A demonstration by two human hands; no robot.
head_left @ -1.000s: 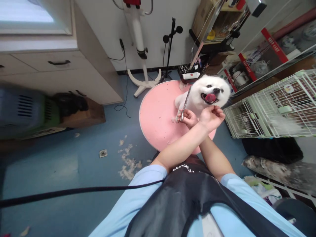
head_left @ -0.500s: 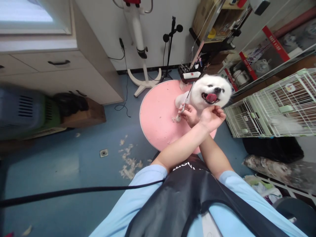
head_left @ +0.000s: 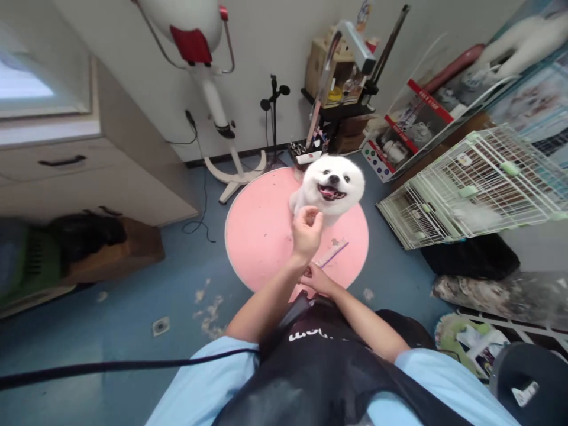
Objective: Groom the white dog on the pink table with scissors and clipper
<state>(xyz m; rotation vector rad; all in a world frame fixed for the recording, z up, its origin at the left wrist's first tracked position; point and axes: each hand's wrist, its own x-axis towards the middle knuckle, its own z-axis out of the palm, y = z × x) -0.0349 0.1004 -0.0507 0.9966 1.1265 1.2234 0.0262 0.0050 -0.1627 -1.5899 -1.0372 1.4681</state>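
A fluffy white dog (head_left: 331,183) sits on the round pink table (head_left: 252,219), mouth open and tongue showing. In front of its chest is my left hand (head_left: 307,229), fingers loosely curled with a gap to the thumb; I see nothing in it. Down by the table's near edge, against my apron, my right hand (head_left: 316,279) is closed around scissors, which are mostly hidden by the fingers. Just beyond the right hand, a long thin strip with a purple edge (head_left: 333,253), its kind unclear, lies on the table beside a small tuft of hair.
A tool tray (head_left: 307,157) with scissors is at the table's far edge. A white stand dryer (head_left: 215,100) stands behind left, a wire cage (head_left: 470,189) to the right. Hair clumps (head_left: 212,316) lie on the blue floor. A black cord crosses from the left.
My crossed arms have come apart. The left hand moved left from under the dog's chin; the right hand drew back toward my apron. The view shifted, and the purple-edged strip came into sight.
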